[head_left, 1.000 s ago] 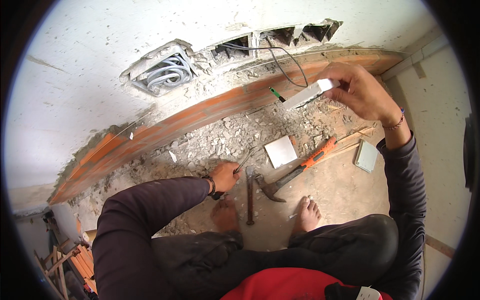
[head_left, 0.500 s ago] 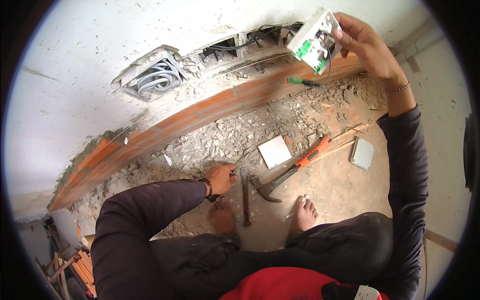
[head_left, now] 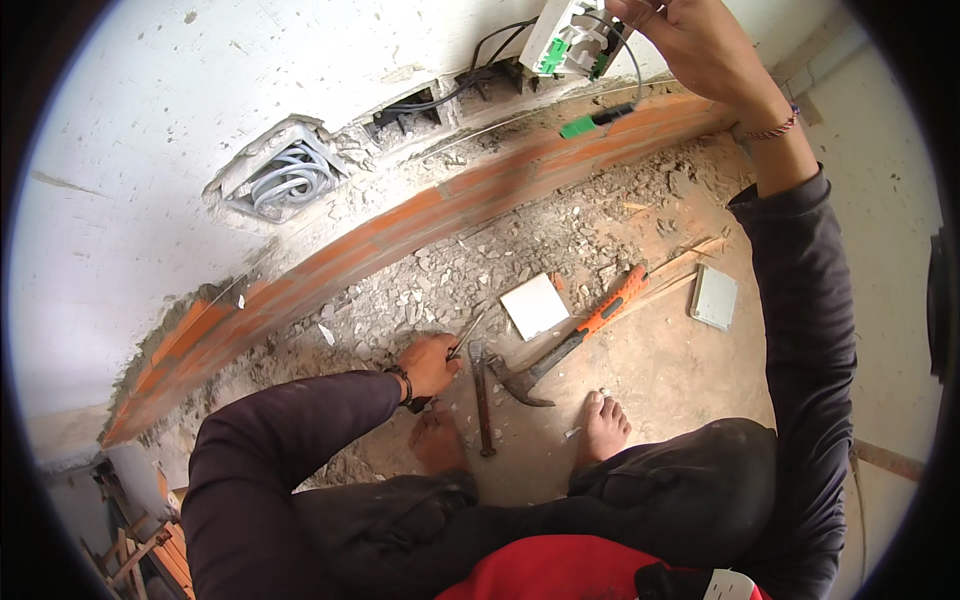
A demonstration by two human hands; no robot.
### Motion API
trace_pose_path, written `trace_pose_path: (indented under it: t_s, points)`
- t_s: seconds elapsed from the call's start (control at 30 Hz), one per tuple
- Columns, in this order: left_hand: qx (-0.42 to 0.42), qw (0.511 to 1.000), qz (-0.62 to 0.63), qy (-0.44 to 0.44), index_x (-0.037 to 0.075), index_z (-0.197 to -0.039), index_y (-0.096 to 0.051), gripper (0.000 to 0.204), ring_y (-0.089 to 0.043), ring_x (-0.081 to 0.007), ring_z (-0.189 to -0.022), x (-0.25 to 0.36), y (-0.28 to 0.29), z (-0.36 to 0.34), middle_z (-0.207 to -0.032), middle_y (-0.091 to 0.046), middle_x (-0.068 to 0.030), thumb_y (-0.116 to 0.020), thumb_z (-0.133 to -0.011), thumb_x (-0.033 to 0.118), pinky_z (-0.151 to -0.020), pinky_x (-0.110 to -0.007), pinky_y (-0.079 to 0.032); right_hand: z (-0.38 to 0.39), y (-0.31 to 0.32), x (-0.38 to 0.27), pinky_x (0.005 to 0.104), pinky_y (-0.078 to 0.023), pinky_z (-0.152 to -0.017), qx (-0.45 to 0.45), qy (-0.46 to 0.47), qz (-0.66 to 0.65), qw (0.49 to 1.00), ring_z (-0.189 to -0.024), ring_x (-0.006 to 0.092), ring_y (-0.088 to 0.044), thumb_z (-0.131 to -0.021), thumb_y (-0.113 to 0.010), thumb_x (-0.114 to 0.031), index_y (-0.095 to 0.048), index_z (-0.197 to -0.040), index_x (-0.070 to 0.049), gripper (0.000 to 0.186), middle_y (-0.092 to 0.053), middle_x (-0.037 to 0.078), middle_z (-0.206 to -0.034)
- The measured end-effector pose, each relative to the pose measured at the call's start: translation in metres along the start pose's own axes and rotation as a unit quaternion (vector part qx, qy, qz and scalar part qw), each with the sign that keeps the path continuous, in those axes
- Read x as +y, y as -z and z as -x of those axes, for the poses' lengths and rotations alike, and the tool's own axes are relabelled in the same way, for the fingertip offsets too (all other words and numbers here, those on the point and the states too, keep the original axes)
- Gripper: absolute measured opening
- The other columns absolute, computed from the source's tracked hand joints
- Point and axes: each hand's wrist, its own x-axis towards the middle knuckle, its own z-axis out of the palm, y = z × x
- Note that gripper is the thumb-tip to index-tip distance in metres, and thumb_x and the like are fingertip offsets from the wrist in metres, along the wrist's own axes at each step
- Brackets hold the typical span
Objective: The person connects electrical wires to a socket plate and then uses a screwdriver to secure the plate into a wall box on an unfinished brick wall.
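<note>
High at the right, my right hand (head_left: 700, 55) grips the edge of a white wall outlet box (head_left: 550, 40) with green connectors, held by the wall; its fingertips are partly cut off by the frame. From the box hangs a thin black cable ending in a green plug (head_left: 580, 126), and other black cables run from it into the wall cavity (head_left: 415, 105). Down by the rubble, my left hand (head_left: 427, 364) is closed around a screwdriver (head_left: 467, 333), its thin metal shaft pointing away from me and most of its handle hidden by the fingers.
A rusty cold chisel (head_left: 484, 400) and an orange-handled claw hammer (head_left: 575, 342) lie between my feet and the rubble (head_left: 440, 275). Beyond the hammer sits a white square plate (head_left: 534, 306); a pale flat box (head_left: 713, 298) is right. Coiled grey cable (head_left: 292, 178) fills a wall recess.
My right hand has raised the outlet box up and leftward, closer to the wall, with the green plug still dangling. The left hand keeps its grip near the floor; the view has shifted slightly.
</note>
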Motion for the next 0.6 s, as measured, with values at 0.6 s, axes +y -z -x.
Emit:
trace_pose_path:
  t_s: [0.6]
  points:
    - [0.323, 0.882, 0.218, -0.266, -0.001, -0.117, -0.054, 0.041, -0.063, -0.0144, -0.083, 0.163, 0.114, -0.035, -0.104, -0.057, -0.0104, -0.077, -0.088, 0.017, -0.063, -0.028, -0.055, 0.005, -0.009, -0.002, 0.0221, -0.046, -0.073, 0.013, -0.025, 0.035, 0.999, -0.083, 0.0040, -0.053, -0.103, -0.057, -0.036, -0.062, -0.126, -0.008, 0.037, -0.065, -0.005, -0.097]
